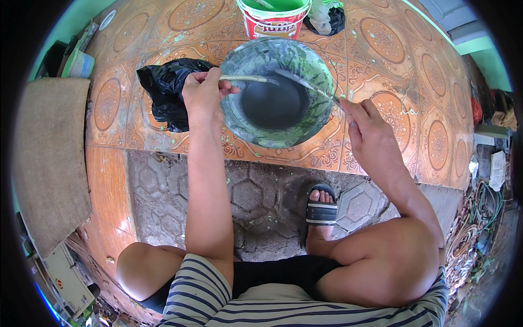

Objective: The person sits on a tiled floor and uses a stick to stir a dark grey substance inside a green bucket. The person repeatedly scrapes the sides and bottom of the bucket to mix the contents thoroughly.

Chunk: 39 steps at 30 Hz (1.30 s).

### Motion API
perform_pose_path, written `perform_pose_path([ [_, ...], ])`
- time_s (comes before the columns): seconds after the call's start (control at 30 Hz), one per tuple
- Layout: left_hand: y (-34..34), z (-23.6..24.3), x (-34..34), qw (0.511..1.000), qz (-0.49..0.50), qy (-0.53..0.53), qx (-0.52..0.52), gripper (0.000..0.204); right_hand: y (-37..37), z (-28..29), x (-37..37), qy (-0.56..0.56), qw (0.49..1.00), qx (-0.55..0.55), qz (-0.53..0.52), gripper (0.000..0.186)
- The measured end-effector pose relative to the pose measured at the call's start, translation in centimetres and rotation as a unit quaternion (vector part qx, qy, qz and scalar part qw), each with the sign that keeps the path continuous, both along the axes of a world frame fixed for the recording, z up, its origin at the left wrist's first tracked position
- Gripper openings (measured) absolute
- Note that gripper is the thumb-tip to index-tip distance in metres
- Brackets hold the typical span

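Pinched in my left hand [205, 95] is a thin pale stick [246, 78], its tip pointing right over a round basin [233, 111]. The fingers of my right hand [371, 126] close around the handle end of a knife [306, 83] with a long narrow blade. That blade slants up and left above the basin, its end close to the stick's tip; whether they touch I cannot tell. The basin is smeared grey and green, with a dark grey bottom. Beside my left hand, a crumpled black plastic bag [163, 92] lies against the basin's left side.
Behind the basin stands a red and white bucket [272, 28] with green inside, next to a dark plastic bag [329, 23]. Orange patterned tiles [381, 41] form a raised ledge above grey paving [253, 199]. A brown mat [52, 147] lies left; coiled cords [468, 231] lie right.
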<state>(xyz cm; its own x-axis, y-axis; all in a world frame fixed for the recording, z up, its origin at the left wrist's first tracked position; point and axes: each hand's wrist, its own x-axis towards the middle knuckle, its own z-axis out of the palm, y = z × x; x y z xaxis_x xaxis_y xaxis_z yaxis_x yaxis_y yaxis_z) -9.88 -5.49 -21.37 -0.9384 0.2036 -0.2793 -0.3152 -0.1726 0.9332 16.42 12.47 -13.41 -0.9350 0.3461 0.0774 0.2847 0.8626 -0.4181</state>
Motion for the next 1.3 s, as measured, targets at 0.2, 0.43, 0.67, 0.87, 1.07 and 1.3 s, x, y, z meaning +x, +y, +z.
perform_pose_path([
  [0.2, 0.4, 0.2, 0.4, 1.000, -0.007, -0.004, -0.006, 0.019, -1.0, 0.0, -0.4, -0.012, 0.999, -0.038, 0.003, 0.039],
  [0.43, -0.2, 0.9, 0.1, 1.000, 0.003, 0.010, -0.013, 0.020, 0.7, -0.6, 0.1, 0.012, 0.999, -0.018, -0.028, 0.036],
  [0.67, 0.5, 1.1, 0.9, 1.000, -0.011, 0.008, -0.011, 0.020, 1.0, -0.2, -0.6, -0.091, 0.931, -0.327, -0.137, 0.040],
  [0.87, 1.0, 0.9, 1.1, 1.000, -0.007, 0.014, 0.008, 0.021, 0.6, -0.6, -1.1, -0.103, 0.861, -0.472, -0.158, 0.045],
  [1.07, 1.1, 1.2, 1.4, 0.999, 0.012, 0.025, 0.015, 0.020, 0.7, 0.3, -1.3, -0.166, 0.880, -0.426, -0.126, 0.050],
  [1.3, 0.8, 1.5, 1.1, 0.999, 0.020, 0.034, 0.000, 0.019, 1.2, 1.8, -0.7, -0.178, 0.919, -0.324, -0.136, 0.050],
])
